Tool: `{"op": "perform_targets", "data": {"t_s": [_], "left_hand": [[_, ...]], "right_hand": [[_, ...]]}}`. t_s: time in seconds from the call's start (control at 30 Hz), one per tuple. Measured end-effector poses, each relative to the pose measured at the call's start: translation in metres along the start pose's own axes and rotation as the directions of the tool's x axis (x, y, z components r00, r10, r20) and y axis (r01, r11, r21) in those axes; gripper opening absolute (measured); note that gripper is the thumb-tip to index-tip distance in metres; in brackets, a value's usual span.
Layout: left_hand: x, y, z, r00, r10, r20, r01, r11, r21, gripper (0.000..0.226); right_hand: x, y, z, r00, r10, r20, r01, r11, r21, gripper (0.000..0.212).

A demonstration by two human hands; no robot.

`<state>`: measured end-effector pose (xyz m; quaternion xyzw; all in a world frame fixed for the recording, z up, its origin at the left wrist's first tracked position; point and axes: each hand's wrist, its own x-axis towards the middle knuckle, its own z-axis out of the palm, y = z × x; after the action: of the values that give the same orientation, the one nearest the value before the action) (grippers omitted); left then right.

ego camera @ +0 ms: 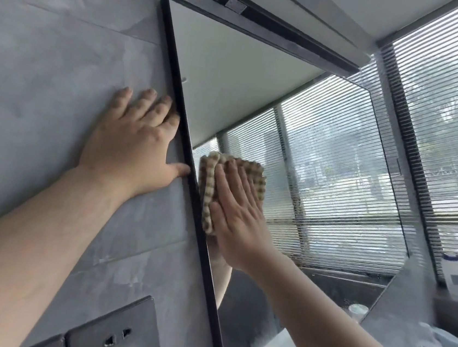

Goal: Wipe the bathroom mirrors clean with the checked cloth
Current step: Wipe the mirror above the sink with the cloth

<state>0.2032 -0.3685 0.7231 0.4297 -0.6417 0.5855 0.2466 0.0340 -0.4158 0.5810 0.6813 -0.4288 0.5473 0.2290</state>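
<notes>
Right hand (238, 217) presses the checked cloth (209, 188) flat-fingered on the mirror (323, 161); left hand (134, 145), spread, braces the wall (48, 67). Overlap firm, even strokes along the frame.

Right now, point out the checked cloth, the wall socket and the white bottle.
checked cloth (207, 193): head view, folded left edge.
wall socket (119, 320): head view, dark faceplate.
white bottle (454, 269): head view, its body.

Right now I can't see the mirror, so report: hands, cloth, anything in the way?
Left hand flat on wall, open. Right hand pressing cloth on mirror by left frame. Nothing blocking.
</notes>
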Motion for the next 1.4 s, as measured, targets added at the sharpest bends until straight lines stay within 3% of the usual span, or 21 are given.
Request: {"op": "perform_targets", "data": {"t_s": [0.17, 0.37, 0.53, 0.67, 0.77, 0.9, 1.03, 1.13, 1.27, 1.4], "left_hand": [[-0.009, 0.006, 0.002, 1.0, 0.004, 0.008, -0.004, 1.0, 0.016, 0.098], [-0.021, 0.014, 0.002, 0.997, 0.046, 0.056, -0.047, 0.999, 0.021, 0.104], [-0.03, 0.021, 0.003, 0.993, 0.066, 0.098, -0.067, 0.998, 0.008, 0.112], [-0.034, 0.026, 0.003, 0.988, 0.065, 0.139, -0.07, 0.997, 0.025, 0.123], [-0.039, 0.029, 0.005, 0.989, 0.071, 0.132, -0.075, 0.997, 0.022, 0.125], [-0.043, 0.03, 0.006, 0.989, 0.072, 0.13, -0.072, 0.997, 0.0, 0.126], [-0.045, 0.03, 0.005, 0.988, 0.065, 0.14, -0.065, 0.998, -0.005, 0.126], [-0.046, 0.03, 0.004, 0.988, 0.065, 0.141, -0.068, 0.998, 0.011, 0.125], [-0.048, 0.032, 0.004, 0.989, 0.061, 0.136, -0.063, 0.998, 0.008, 0.125], [-0.05, 0.034, 0.004, 0.989, 0.058, 0.137, -0.059, 0.998, 0.01, 0.124]], "right_hand": [[-0.034, 0.046, 0.016, 0.973, 0.229, -0.031, -0.228, 0.973, 0.024, 0.064], [-0.076, 0.09, 0.033, 0.867, 0.488, -0.1, -0.485, 0.873, 0.054, 0.066], [-0.07, 0.085, 0.041, 0.806, 0.572, -0.152, -0.56, 0.82, 0.116, 0.071], [-0.055, 0.069, 0.034, 0.88, 0.456, -0.133, -0.45, 0.89, 0.072, 0.075], [-0.042, 0.033, 0.021, 0.941, 0.332, -0.067, -0.329, 0.942, 0.06, 0.061], [-0.043, 0.0, 0.015, 0.99, 0.14, 0.007, -0.14, 0.99, 0.011, 0.059], [-0.054, 0.019, 0.019, 0.978, 0.21, -0.009, -0.209, 0.977, 0.033, 0.06], [-0.073, 0.055, 0.035, 0.919, 0.389, -0.062, -0.386, 0.921, 0.063, 0.063], [-0.126, 0.095, 0.056, 0.749, 0.651, -0.127, -0.633, 0.759, 0.156, 0.08], [-0.147, 0.098, 0.057, 0.653, 0.749, -0.112, -0.718, 0.659, 0.224, 0.085]]}}
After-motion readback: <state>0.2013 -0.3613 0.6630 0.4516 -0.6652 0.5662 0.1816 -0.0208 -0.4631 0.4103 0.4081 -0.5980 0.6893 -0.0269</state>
